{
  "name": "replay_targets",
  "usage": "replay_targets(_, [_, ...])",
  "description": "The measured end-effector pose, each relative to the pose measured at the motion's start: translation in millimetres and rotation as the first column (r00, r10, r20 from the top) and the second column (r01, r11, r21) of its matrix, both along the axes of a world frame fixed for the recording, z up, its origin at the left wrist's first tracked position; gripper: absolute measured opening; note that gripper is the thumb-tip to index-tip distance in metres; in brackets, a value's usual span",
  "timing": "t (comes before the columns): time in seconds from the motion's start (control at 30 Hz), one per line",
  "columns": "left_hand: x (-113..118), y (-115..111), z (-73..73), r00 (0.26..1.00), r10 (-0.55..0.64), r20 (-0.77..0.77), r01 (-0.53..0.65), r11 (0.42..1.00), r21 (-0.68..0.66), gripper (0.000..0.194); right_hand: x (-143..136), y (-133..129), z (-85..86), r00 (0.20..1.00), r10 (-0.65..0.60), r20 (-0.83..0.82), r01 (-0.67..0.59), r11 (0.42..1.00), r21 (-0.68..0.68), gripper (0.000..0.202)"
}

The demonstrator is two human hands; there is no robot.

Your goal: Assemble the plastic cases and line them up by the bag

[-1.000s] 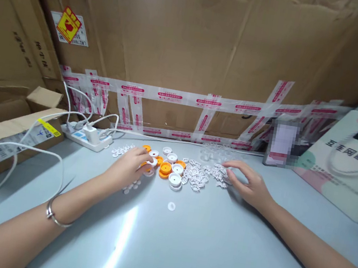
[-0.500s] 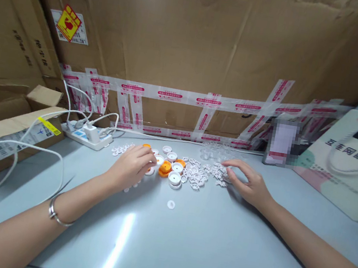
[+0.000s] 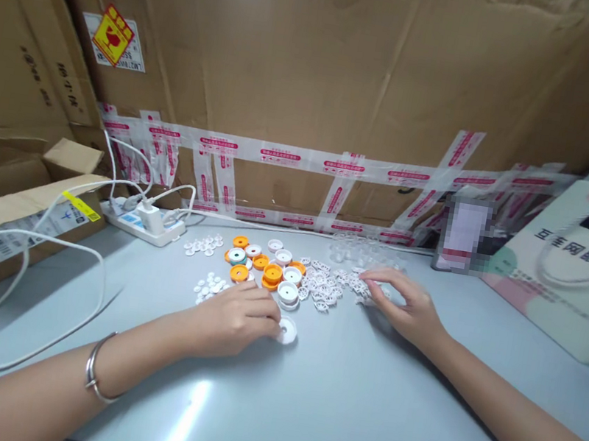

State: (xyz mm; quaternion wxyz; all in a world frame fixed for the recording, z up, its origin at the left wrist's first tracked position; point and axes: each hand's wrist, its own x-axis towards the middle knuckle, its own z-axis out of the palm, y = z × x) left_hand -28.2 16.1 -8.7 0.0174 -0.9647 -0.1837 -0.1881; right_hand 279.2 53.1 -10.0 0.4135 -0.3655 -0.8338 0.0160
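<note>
My left hand (image 3: 242, 319) is closed on the edge of a white disc (image 3: 287, 331), low over the table in front of the pile. My right hand (image 3: 405, 305) touches the right side of a heap of white openwork pieces (image 3: 322, 284); its fingertips are close together, and what they hold is too small to make out. Between the hands and behind them lie several orange cups (image 3: 273, 273) and white cups (image 3: 288, 293), some stacked. Small white round pieces (image 3: 210, 286) sit just behind my left hand, with white pegged pieces (image 3: 204, 245) farther back.
Clear plastic pieces (image 3: 354, 249) lie at the back. A power strip (image 3: 151, 226) with white cables and an open cardboard box (image 3: 17, 236) are at left. A phone-like object (image 3: 463, 232) and a printed bag (image 3: 577, 273) stand at right. A large carton (image 3: 297, 64) forms the back.
My left hand has moved right and toward me from the cups, bringing the white disc over the spot of the small white piece. My right hand has barely moved.
</note>
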Motion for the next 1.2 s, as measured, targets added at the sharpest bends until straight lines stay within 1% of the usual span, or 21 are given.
replay_targets(0.07, [0, 0, -0.5, 1.000, -0.006, -0.007, 0.006, 1.000, -0.005, 0.027, -10, -7, 0.9, 0.997, 0.074, 0.012, -0.074, 0.997, 0.009, 0.011])
replay_targets(0.13, [1, 0, -1.6, 1.000, -0.010, -0.015, 0.010, 1.000, -0.016, 0.027, -22, -15, 1.1, 0.987, 0.158, 0.043, -0.157, 0.987, -0.016, 0.011])
replay_targets(0.2, [1, 1, -3.3, 1.000, -0.010, -0.020, 0.010, 1.000, -0.027, 0.028, -35, -24, 0.5, 0.971, 0.227, 0.076, -0.222, 0.972, -0.073, 0.012])
replay_targets(0.27, [1, 2, -5.0, 1.000, -0.005, -0.017, 0.004, 1.000, -0.030, 0.027, -48, -32, -0.9, 0.958, 0.274, 0.086, -0.260, 0.954, -0.147, 0.012])
replay_targets(0.37, [1, 3, -6.9, 1.000, -0.005, -0.002, 0.005, 0.999, -0.034, 0.027, -68, -41, -4.2, 0.950, 0.311, 0.040, -0.290, 0.918, -0.270, 0.012])
replay_targets(0.47, [1, 3, -6.8, 1.000, -0.006, 0.005, 0.007, 0.999, -0.039, 0.028, -84, -46, -7.9, 0.954, 0.301, -0.003, -0.279, 0.880, -0.385, 0.018])
replay_targets(0.53, [1, 3, -6.0, 1.000, -0.006, 0.007, 0.007, 0.999, -0.039, 0.027, -91, -47, -10.2, 0.958, 0.286, -0.021, -0.267, 0.862, -0.432, 0.023])
replay_targets(0.7, [0, 4, -9.5, 1.000, -0.005, 0.005, 0.006, 1.000, -0.029, 0.026, -95, -49, -13.0, 0.977, 0.209, -0.041, -0.202, 0.849, -0.488, 0.025])
replay_targets(0.8, [3, 3, -11.9, 1.000, 0.008, 0.004, -0.008, 1.000, -0.026, 0.025, -95, -49, -13.2, 0.981, 0.189, -0.050, -0.188, 0.841, -0.508, 0.024])
replay_targets(0.87, [6, 1, -6.4, 1.000, 0.008, -0.004, -0.008, 0.999, -0.048, 0.026, -95, -49, -13.1, 0.981, 0.186, -0.052, -0.186, 0.839, -0.511, 0.023])
replay_targets(0.93, [3, 1, 8.1, 1.000, 0.013, -0.027, -0.015, 0.996, -0.091, 0.024, -94, -49, -12.7, 0.981, 0.190, -0.049, -0.188, 0.841, -0.506, 0.022])
replay_targets(0.97, [-3, 2, 18.2, 0.999, 0.031, -0.043, -0.036, 0.992, -0.122, 0.023, -94, -50, -12.4, 0.981, 0.188, -0.048, -0.186, 0.842, -0.506, 0.021])
replay_targets(1.0, [-12, 5, 29.3, 0.996, 0.073, -0.049, -0.080, 0.985, -0.153, 0.020, -94, -50, -12.0, 0.982, 0.185, -0.045, -0.182, 0.842, -0.508, 0.020])
replay_targets(1.03, [-25, 9, 40.4, 0.988, 0.146, -0.045, -0.152, 0.970, -0.191, 0.017, -94, -50, -11.5, 0.982, 0.183, -0.042, -0.178, 0.841, -0.510, 0.020])
replay_targets(1.07, [-40, 15, 50.3, 0.969, 0.247, -0.032, -0.248, 0.943, -0.221, 0.016, -94, -51, -11.1, 0.982, 0.185, -0.038, -0.178, 0.841, -0.512, 0.020])
replay_targets(1.13, [-76, 29, 63.4, 0.885, 0.460, -0.075, -0.462, 0.846, -0.266, 0.017, -94, -51, -10.4, 0.979, 0.201, -0.034, -0.190, 0.840, -0.508, 0.021])
replay_targets(1.2, [-106, 44, 65.2, 0.778, 0.616, -0.122, -0.626, 0.741, -0.244, 0.017, -94, -51, -10.4, 0.974, 0.223, -0.036, -0.211, 0.838, -0.504, 0.021])
